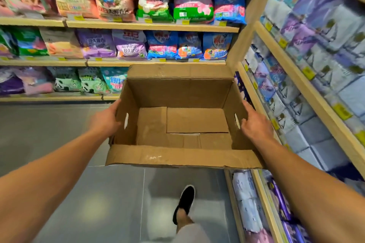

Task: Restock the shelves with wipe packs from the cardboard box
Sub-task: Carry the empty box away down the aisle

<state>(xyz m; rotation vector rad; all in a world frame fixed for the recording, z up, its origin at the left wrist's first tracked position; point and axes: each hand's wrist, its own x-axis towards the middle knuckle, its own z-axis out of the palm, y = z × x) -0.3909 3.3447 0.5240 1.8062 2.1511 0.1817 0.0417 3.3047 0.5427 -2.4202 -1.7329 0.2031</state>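
With both the left hand [106,117] at nine o'clock and right hand [254,124] at three gripping the empty brown cardboard box [177,120] walls, keep it level and clear of the wooden shelves [292,77] of wipe packs [308,25] at two o'clock

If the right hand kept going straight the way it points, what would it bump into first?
The right hand grips the empty cardboard box and points up-left along its side. Beyond the box, probably the shelf post; depth is unclear.

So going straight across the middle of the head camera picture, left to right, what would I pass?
Grey floor → left hand on the box's side → empty cardboard box → right hand on its other side → wooden shelves stacked with pale packs.
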